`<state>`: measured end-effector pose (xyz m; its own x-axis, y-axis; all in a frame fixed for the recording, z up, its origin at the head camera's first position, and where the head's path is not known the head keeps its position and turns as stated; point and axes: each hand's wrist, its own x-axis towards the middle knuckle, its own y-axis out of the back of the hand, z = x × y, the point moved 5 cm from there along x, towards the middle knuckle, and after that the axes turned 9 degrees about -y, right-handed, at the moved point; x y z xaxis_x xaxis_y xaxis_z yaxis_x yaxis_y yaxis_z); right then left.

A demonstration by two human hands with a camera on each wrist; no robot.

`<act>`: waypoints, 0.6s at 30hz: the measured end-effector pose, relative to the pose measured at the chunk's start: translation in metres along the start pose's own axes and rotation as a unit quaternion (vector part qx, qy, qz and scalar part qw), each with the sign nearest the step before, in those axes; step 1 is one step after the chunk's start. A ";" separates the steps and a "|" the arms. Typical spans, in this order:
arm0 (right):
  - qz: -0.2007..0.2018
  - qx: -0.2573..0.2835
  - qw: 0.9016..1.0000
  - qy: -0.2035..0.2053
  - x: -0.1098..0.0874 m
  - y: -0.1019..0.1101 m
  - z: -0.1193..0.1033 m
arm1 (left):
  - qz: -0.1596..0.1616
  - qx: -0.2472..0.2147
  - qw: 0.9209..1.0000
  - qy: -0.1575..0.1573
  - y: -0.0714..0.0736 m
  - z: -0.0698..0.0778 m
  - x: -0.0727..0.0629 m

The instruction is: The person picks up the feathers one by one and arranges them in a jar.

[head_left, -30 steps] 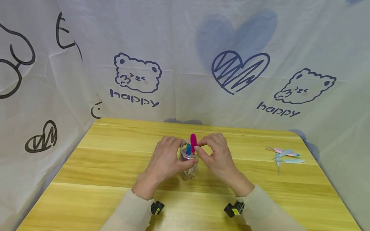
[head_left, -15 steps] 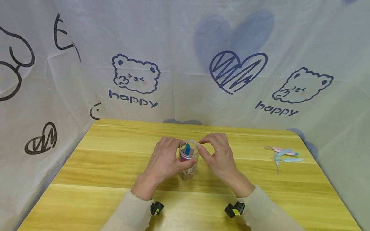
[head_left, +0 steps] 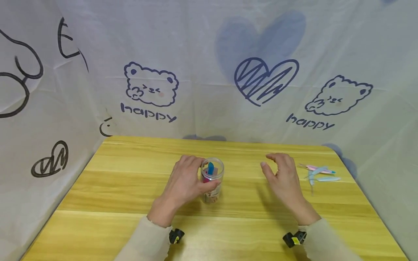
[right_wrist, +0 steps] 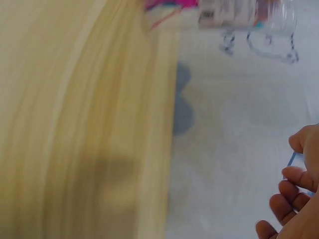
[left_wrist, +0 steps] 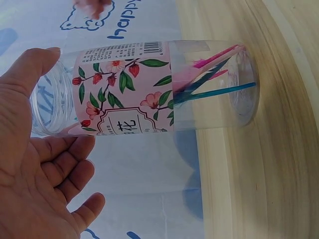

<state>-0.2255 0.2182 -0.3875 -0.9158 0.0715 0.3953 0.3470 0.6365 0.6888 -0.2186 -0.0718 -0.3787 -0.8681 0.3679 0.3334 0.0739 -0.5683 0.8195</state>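
Observation:
A clear jar (head_left: 211, 197) with a pink flowered label (left_wrist: 122, 89) stands upright and lidless on the table. My left hand (head_left: 184, 183) grips it near the rim, thumb on the near side and fingers round the far side. Inside are feathers: a teal feather (head_left: 210, 168) rises close to the jar's mouth, and pink quills (left_wrist: 214, 60) reach toward the bottom. My right hand (head_left: 285, 179) hovers over the table right of the jar, thumb and forefinger apart with nothing between them. Nearest to it lie several light blue and pink feathers (head_left: 328, 179).
The wooden table (head_left: 98, 232) ends at a white cloth (head_left: 202, 47) printed with bears and hearts, which hangs behind and along the sides. A small black camera (head_left: 294, 239) is worn on each wrist.
The bright pink feather that my right hand pinched upright at the jar's mouth has dropped inside. My right hand has let go and moved right, toward the loose feathers. The left hand keeps its grip.

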 end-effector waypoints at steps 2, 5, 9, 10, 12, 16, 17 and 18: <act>-0.014 -0.022 0.999 -0.026 0.000 0.006 0.017 | -0.001 0.000 1.000 0.000 0.001 0.001 0.000; -0.031 -0.049 0.997 -0.051 -0.002 0.016 0.041 | -0.001 0.001 1.000 0.000 0.001 0.001 0.000; -0.061 -0.083 0.991 -0.082 -0.006 0.028 0.074 | -0.001 0.004 1.000 0.001 0.000 0.000 0.000; -0.071 -0.090 0.989 -0.091 -0.006 0.031 0.083 | -0.001 0.004 1.000 0.001 0.000 0.000 0.000; -0.090 -0.107 0.984 -0.107 -0.008 0.036 0.100 | -0.001 0.005 1.000 0.000 0.000 0.000 0.000; -0.129 -0.143 0.973 -0.125 -0.012 0.045 0.132 | -0.001 0.003 1.000 -0.001 -0.001 0.000 0.000; -0.139 -0.152 0.970 -0.127 -0.012 0.046 0.138 | 0.000 0.003 1.000 -0.002 -0.001 -0.001 0.000; -0.148 -0.160 0.967 -0.131 -0.013 0.047 0.144 | 0.001 0.003 1.000 -0.003 -0.001 -0.001 0.000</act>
<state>-0.2265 0.3580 -0.4480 -0.9900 0.1404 0.0129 0.0674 0.3910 0.9179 -0.2188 -0.0717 -0.3801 -0.8652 0.3708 0.3375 0.0789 -0.5640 0.8220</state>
